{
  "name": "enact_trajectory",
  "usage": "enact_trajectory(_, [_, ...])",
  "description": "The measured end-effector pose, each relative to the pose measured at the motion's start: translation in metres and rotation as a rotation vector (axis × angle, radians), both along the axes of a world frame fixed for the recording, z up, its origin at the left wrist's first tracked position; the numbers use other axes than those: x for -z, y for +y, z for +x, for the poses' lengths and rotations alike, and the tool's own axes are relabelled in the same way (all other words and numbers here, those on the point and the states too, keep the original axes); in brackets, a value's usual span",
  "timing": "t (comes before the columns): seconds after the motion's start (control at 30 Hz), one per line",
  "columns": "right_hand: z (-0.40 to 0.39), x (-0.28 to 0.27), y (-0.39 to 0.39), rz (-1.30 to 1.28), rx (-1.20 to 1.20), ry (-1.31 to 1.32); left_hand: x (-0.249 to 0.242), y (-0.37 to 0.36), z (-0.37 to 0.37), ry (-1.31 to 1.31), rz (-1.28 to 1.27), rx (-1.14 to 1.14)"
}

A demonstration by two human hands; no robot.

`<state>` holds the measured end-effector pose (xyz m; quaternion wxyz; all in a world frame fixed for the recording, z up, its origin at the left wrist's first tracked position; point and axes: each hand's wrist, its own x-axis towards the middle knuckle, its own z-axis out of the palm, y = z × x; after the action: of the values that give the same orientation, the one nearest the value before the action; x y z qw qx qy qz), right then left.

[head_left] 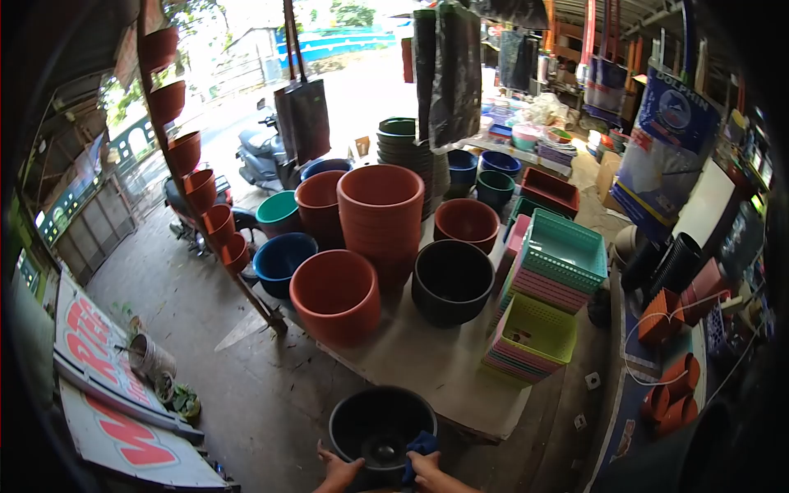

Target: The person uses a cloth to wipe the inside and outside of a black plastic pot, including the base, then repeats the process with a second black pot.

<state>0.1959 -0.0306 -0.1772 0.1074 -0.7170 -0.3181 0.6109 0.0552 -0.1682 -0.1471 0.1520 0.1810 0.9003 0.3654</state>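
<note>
A black plastic pot [349, 426] is held low in front of me, its open top tilted toward me so the inside shows. My left hand [339, 470] grips its near left side, thumb up along the wall. In my right hand [426, 468] is a bunched dark blue cloth [422, 445], pressed at the pot's right rim. Just beyond, on the table [411, 374], stand another black pot [453, 283] and a terracotta-coloured pot [334, 297].
Stacked red pots [380, 201], a blue pot [283, 256], green baskets [565, 251] and yellow-green baskets [532, 333] crowd the table. Left stands a pole [267, 312] with small hanging pots; signboards [123, 411] lean beside it. Bags [670, 135] hang overhead. Beyond is a parked scooter [265, 152].
</note>
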Motion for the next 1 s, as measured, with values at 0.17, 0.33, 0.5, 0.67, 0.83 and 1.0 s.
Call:
enact_trajectory(0.17, [0.020, -0.013, -0.003, 0.034, 0.023, 0.124, -0.092, 0.020, -0.018, 0.251, -0.163, 1.301])
enact_trajectory(0.33, [0.005, -0.025, -0.004, 0.629, -0.254, -0.029, -0.026, 0.034, -0.020, -0.080, -0.103, 1.215])
enact_trajectory(0.5, [-0.019, -0.107, -0.009, 0.836, -0.477, -0.102, -0.059, 0.078, -0.031, -0.062, -0.177, 1.174])
enact_trajectory(0.67, [-0.023, -0.163, -0.020, 1.260, -0.979, -0.403, -0.080, 0.098, -0.062, -0.240, 0.284, 0.905])
enact_trajectory(0.83, [-0.033, -0.163, -0.035, 1.321, -1.173, -0.439, -0.109, 0.098, -0.077, -0.706, 0.691, 0.713])
enact_trajectory(1.0, [-0.045, -0.204, 0.007, 1.408, -1.320, -0.467, -0.135, 0.097, -0.085, -0.565, 0.543, 0.788])
